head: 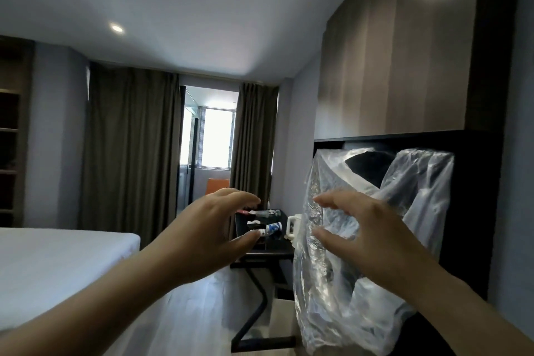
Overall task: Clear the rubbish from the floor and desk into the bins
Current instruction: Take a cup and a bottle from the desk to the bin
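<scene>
A large clear plastic bag (410,199) hangs at the right in front of a dark shelf unit; what holds it up is hidden. My right hand (367,240) is raised in front of the bag with fingers spread, and I cannot tell whether it touches the plastic. My left hand (211,237) is raised beside it, fingers relaxed and curved, holding nothing. Beyond the hands stands a dark desk (270,248) with small rubbish on it: a blue-and-white tube (274,229), a clear plastic bottle (264,213) and some wrappers.
A white jug (293,227) stands on the desk by the wall. A white bed (57,263) fills the left. Grey floor (202,306) runs between bed and desk. Brown curtains (130,153) and an orange chair (217,185) are at the back.
</scene>
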Motion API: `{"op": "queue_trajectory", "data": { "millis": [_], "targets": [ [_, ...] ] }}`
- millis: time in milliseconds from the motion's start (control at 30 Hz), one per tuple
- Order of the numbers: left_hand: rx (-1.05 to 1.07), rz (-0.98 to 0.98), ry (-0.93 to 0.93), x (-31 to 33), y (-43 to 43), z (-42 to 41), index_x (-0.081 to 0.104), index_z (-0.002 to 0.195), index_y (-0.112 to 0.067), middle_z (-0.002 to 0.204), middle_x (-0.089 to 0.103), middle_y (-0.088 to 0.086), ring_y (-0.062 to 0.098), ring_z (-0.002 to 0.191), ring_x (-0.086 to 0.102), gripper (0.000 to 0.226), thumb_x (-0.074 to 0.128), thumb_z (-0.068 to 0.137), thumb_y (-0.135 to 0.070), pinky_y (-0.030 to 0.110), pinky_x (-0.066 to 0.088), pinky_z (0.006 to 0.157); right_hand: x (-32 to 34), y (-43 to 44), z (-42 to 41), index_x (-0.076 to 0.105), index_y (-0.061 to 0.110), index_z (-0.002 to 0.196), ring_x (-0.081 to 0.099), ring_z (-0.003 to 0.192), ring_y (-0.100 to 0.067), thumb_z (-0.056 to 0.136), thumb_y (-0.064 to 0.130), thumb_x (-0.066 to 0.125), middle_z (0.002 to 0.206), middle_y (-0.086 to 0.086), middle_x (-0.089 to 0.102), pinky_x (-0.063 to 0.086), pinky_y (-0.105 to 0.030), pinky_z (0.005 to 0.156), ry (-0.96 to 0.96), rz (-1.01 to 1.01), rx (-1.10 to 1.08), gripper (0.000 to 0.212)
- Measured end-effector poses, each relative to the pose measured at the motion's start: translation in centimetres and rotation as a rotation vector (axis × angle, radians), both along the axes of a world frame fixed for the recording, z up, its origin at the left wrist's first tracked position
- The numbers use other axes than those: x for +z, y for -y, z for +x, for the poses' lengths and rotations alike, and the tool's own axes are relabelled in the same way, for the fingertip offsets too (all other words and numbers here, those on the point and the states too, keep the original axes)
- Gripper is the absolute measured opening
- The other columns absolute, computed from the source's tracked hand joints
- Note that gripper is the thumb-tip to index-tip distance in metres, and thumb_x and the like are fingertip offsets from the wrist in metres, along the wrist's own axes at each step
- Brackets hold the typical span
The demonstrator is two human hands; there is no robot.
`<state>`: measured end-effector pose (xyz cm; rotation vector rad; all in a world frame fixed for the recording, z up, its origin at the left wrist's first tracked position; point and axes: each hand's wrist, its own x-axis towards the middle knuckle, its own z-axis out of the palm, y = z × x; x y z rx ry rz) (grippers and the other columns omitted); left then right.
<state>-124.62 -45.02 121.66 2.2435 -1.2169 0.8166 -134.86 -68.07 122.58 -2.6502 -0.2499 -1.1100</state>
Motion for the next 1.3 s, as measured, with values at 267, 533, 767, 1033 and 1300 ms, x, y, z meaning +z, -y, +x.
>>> {"op": "queue_trajectory", "data": {
  "millis": [267,533,767,1033,1300],
  "targets": [
    [0.024,0.014,-0.02,-2.6,1.8,14.2,0.048,0.13,-0.036,0.122,0.052,-0.023,-0.009,0.112,0.049,0.069,0.036,0.071,-0.071,0.012,0.043,0.094,-2.5,2.9,15.0,0.061,0.031,0.123,0.054,0.106,0.007,0.079,0.043,0.068,0.113,0.024,0.058,0.035,-0.001,0.087,-0.061,-0.023,0.016,0.047],
    [0.005,-0.01,-0.097,-3.6,2.4,31.6,0.047,0.131,-0.038,0.119,0.046,-0.029,-0.01,0.113,0.045,0.052,0.057,0.083,-0.052,0.013,0.041,0.097,-3.5,3.4,31.9,0.063,0.03,0.121,0.057,0.105,0.004,0.08,0.04,0.07,0.113,0.02,0.064,0.043,-0.01,0.092,-0.097,0.005,-0.03,0.044],
    [0.008,-0.001,-0.173,-6.0,4.5,44.9,0.048,0.132,-0.035,0.125,0.05,-0.023,-0.009,0.115,0.046,0.05,0.061,0.085,-0.046,0.012,0.039,0.098,-5.9,6.2,44.6,0.058,0.035,0.124,0.055,0.11,0.005,0.082,0.047,0.065,0.12,0.023,0.06,0.045,-0.017,0.096,-0.184,0.005,-0.07,0.045],
    [0.036,0.018,-0.223,-8.5,9.3,60.0,0.052,0.128,-0.035,0.122,0.054,-0.022,-0.006,0.112,0.05,0.049,0.063,0.082,-0.049,0.019,0.045,0.097,-9.1,12.5,59.8,0.062,0.034,0.119,0.054,0.107,0.007,0.08,0.041,0.07,0.111,0.028,0.061,0.041,-0.008,0.088,-0.192,0.083,-0.083,0.04],
    [0.104,0.044,-0.237,-8.6,15.1,74.1,0.051,0.128,-0.035,0.114,0.048,-0.029,-0.01,0.109,0.048,0.049,0.06,0.082,-0.05,0.009,0.04,0.09,-10.2,19.8,74.8,0.059,0.038,0.119,0.052,0.107,0.01,0.08,0.042,0.069,0.108,0.031,0.058,0.041,-0.011,0.09,-0.236,0.15,-0.056,0.04]
  ]
}}
